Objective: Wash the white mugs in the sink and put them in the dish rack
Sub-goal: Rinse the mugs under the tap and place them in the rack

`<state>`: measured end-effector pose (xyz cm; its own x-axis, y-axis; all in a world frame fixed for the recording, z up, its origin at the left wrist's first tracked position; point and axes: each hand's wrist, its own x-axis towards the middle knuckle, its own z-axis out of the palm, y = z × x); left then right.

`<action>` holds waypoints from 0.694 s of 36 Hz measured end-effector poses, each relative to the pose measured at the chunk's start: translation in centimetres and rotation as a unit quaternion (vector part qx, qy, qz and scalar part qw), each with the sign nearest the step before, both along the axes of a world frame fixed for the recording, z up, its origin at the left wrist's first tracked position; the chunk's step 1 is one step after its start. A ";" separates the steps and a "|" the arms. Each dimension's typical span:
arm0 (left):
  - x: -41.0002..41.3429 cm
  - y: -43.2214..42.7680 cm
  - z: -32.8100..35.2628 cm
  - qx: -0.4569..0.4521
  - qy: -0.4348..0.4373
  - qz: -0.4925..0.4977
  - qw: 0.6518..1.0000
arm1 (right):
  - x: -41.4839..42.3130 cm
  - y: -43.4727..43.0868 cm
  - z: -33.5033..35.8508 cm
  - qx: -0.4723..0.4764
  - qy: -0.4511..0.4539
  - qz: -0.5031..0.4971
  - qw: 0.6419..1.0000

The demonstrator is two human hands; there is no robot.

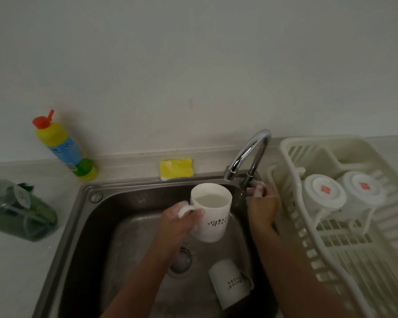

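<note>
White suds cling to the left hand (182, 218), whose fingers we see curled round the handle of a glossy white ceramic mug (213, 210) over the steel sink (90, 226). The right hand (262, 204) clasps the base of the chrome tap (251, 152), which is half hidden. Below the fingers lies a second white mug (230, 283). To their right are two upturned mugs (323, 196) in the cream plastic dish rack (292, 154).

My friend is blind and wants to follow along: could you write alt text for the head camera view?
A person's left hand holds a white mug by its handle over a steel sink, while the right hand grips the tap. A second mug lies on its side in the sink; two mugs sit upside down in the rack on the right.
</note>
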<state>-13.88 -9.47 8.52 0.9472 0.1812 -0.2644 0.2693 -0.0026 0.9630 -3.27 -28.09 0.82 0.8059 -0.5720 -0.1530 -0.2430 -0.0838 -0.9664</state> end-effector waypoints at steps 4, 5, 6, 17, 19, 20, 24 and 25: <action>-0.1 0.2 -0.3 -0.011 -0.008 -0.026 1.000 | -2.4 0.8 -2.5 0.005 0.028 0.044 0.999; -0.2 0.2 -0.3 -0.014 -0.010 -0.030 0.999 | -3.0 0.8 -3.1 0.003 0.054 0.055 0.997; -0.4 0.3 -0.2 -0.017 -0.011 -0.035 0.999 | -3.5 0.8 -3.8 0.007 0.082 0.058 0.995; -2.2 1.2 -0.8 0.004 0.004 -0.052 0.999 | -7.0 0.8 -2.0 -0.065 0.020 0.105 0.992; -2.4 1.0 -0.8 -0.001 0.007 -0.049 0.999 | -6.6 0.8 -0.8 0.000 0.027 0.113 0.993; -2.5 1.0 -0.9 -0.011 0.010 -0.046 0.999 | -6.5 0.8 0.0 0.051 0.035 0.119 0.991; -2.7 0.9 -0.7 -0.062 0.024 -0.038 0.997 | -7.2 0.9 3.1 0.168 0.031 0.265 0.949; -2.6 0.7 -0.7 -0.078 0.026 -0.033 0.996 | -7.5 0.9 3.6 0.162 0.022 0.317 0.934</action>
<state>-16.52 -8.78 7.85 0.9400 0.0725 -0.3335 0.3229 0.1273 0.9378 -10.82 -27.21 4.40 0.9560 0.0993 -0.2759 -0.2834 0.0710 -0.9564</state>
